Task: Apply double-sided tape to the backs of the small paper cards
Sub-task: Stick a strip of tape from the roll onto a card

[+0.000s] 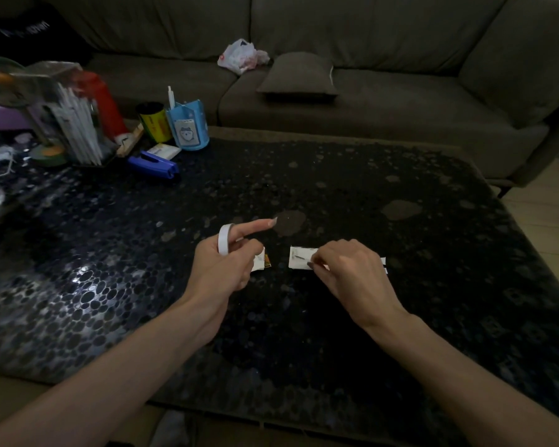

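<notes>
A white roll of double-sided tape sits like a ring around the straight index finger of my left hand. That hand's other fingers curl around a small paper card with a bit of orange showing. A second small white card lies face down on the dark pebble-patterned table. My right hand pinches at its right edge with fingertips. Another card's black-and-white corner peeks out from behind the right hand.
At the table's far left stand a blue stapler, a blue pen holder, a yellow cup, a red bottle and a clear rack of white sticks. A grey sofa with a cushion and plastic bag runs behind.
</notes>
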{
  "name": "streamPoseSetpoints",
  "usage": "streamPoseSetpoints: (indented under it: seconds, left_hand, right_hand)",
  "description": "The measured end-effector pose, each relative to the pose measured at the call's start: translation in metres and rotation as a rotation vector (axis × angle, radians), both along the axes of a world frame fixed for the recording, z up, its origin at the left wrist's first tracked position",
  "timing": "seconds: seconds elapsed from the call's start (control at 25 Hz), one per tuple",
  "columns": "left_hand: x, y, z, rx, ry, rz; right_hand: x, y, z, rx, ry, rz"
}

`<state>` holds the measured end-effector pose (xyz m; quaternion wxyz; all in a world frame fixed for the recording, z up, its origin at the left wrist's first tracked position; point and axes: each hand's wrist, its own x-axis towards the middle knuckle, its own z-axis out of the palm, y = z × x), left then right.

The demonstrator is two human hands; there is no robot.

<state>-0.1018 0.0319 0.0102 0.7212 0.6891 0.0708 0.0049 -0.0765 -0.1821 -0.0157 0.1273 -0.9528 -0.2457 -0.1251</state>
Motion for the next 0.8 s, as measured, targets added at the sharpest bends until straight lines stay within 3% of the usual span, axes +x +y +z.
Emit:
streamPoseSetpoints:
  seconds: [0.44,0.72,0.8]
  left_hand:
    - [-0.001,-0.012,-0.006,0.018,-0.017,-0.037]
    - [0.002,-0.01,-0.015,0.006,-0.021,-0.075]
    - [0.003,-0.008,-0.017,-0.015,0.012,-0.124]
  right_hand:
    - [-0.023,-0.012,-0.016,-0.101,0.129,0.207]
    - [-0.023,-0.01,-0.015,-0.105,0.161,0.159]
    - [-0.021,-0.008,-0.012,-0.039,0.26,0.099]
